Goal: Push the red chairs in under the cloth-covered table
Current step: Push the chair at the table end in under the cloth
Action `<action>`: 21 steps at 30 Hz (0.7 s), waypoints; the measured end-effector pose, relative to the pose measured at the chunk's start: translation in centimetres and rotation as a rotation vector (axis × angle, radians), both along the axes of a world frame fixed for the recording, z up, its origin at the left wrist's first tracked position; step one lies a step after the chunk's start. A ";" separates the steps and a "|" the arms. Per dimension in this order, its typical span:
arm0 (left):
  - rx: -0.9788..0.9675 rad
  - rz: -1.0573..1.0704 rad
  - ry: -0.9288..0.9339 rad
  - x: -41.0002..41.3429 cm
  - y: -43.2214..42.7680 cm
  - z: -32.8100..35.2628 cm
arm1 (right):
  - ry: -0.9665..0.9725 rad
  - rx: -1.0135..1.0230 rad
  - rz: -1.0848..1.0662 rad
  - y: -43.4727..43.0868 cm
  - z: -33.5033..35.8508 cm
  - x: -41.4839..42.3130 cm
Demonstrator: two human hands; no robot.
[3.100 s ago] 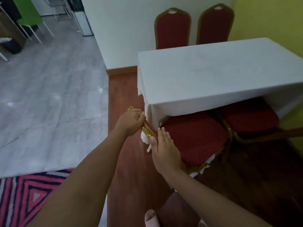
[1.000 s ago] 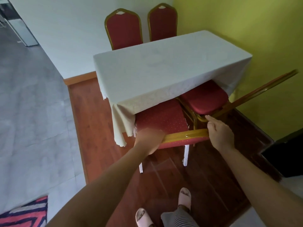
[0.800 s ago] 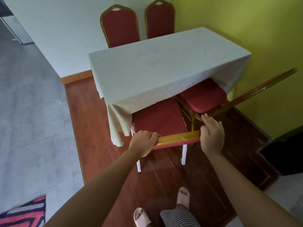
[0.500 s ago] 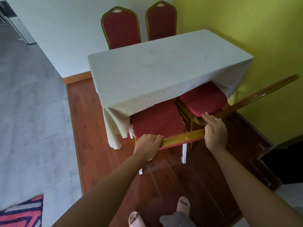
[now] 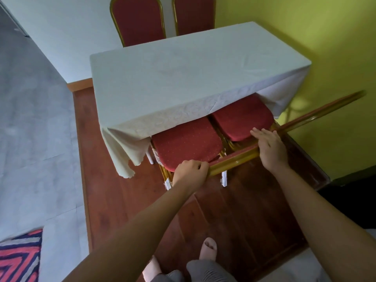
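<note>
A table with a white cloth [image 5: 183,78] stands against the yellow-green wall. On its near side, the left red chair [image 5: 185,143] has its seat partly under the cloth. My left hand [image 5: 190,173] grips the left end of that chair's gold backrest rail. My right hand [image 5: 268,148] rests over the rail's right end, fingers stretched forward. Beside it, the right red chair [image 5: 242,119] is also partly under the cloth, its gold back slanting out to the right. Two more red chairs [image 5: 140,19] stand at the table's far side.
The wooden floor [image 5: 244,216] lies under the table and my feet. Grey tile [image 5: 34,129] spreads to the left, with a striped rug [image 5: 18,259] at the bottom left. A dark object [image 5: 354,196] sits low on the right by the wall.
I moved from the chair's side to behind its back, both hands now on the backrest rail. Over the last second the seat has gone a little further under the cloth.
</note>
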State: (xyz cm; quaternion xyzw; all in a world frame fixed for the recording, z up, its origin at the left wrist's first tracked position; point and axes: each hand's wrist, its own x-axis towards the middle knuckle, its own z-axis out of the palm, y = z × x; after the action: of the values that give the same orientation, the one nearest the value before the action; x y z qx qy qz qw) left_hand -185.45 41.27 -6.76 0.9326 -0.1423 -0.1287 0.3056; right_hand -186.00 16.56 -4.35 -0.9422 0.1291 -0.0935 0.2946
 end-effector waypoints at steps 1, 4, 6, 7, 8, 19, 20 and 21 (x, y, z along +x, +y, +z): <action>-0.011 0.024 0.022 -0.1 -0.9 0.1 | 0.019 -0.014 0.010 -0.9 0.0 0.2; -0.062 0.102 0.049 -0.5 -3.1 0.2 | 0.056 -0.027 0.024 -3.3 0.1 0.5; -0.061 0.107 0.050 -0.8 -3.7 0.3 | 0.059 0.002 0.018 -3.8 0.2 0.6; -0.055 0.106 0.046 -0.8 -3.9 0.3 | 0.051 0.010 0.019 -3.9 0.2 0.6; -0.056 0.114 0.045 -0.8 -4.0 0.3 | 0.042 0.019 0.016 -3.8 0.1 0.5; -0.028 0.094 -0.003 -0.9 -3.8 -0.5 | -0.130 0.160 -0.180 -0.8 -1.1 -0.9; -0.028 0.114 -0.004 -0.9 -3.8 -0.5 | -0.140 0.157 -0.183 -0.9 -1.1 -0.7; -0.025 0.104 -0.030 -0.8 -3.9 -0.7 | -0.147 0.153 -0.179 -1.1 -1.1 -0.7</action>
State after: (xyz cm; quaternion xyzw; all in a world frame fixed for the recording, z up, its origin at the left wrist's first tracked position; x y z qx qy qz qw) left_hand -186.26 37.40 -7.50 0.9368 -0.0996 -0.0969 0.3212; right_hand -186.65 15.47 -5.46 -0.8923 0.1973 -0.1780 0.3648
